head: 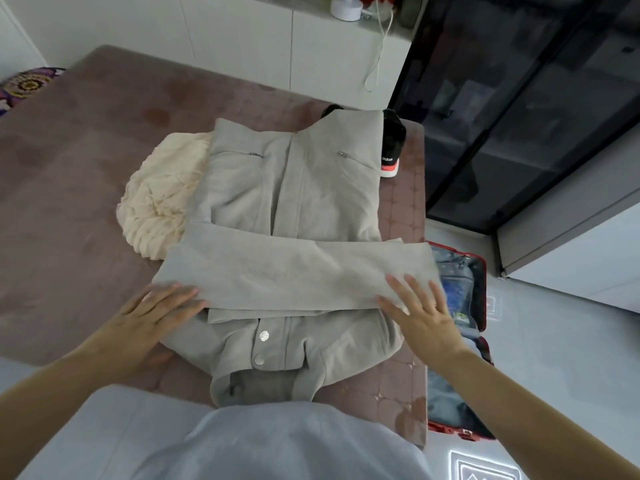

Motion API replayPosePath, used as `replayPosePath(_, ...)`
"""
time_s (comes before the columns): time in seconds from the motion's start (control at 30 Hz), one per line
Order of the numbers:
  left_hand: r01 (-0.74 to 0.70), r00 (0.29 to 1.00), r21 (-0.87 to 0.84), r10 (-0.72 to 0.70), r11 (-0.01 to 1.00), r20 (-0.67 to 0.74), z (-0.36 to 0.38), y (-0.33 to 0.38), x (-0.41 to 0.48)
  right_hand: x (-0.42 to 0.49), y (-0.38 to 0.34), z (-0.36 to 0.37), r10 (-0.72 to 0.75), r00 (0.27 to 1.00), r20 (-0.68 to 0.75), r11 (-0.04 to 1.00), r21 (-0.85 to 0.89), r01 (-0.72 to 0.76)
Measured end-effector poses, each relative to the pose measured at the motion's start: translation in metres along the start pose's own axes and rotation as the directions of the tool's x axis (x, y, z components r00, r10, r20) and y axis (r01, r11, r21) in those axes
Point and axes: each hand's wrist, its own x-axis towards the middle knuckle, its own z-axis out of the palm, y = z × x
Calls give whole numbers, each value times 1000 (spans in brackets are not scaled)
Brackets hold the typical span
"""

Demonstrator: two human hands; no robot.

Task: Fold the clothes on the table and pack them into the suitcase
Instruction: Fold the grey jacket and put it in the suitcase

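A light grey jacket lies flat on the table, collar toward me, with its sleeves folded across the chest as a wide band. My left hand rests flat with straight fingers on the left end of that band. My right hand presses flat on the right end. A crumpled cream garment lies to the left of the jacket, partly under it. An open red suitcase sits on the floor at the table's right edge, with blue contents showing inside.
A black shoe with a red and white sole sits at the table's far right corner behind the jacket. White cabinets stand beyond the table, and a dark glass-fronted cabinet stands at the right. A patterned cushion is at the far left.
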Motion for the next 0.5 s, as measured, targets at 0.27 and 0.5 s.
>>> replayPosePath(0.27, 96, 972, -179, -53, 979, 229, 28, -18, 16, 6, 20, 0, 18, 939, 343, 998, 48, -37)
replayPosePath(0.5, 137, 990, -451, -133, 882, 40, 19, -22, 39, 24, 25, -10, -31, 934, 357, 999, 20, 26)
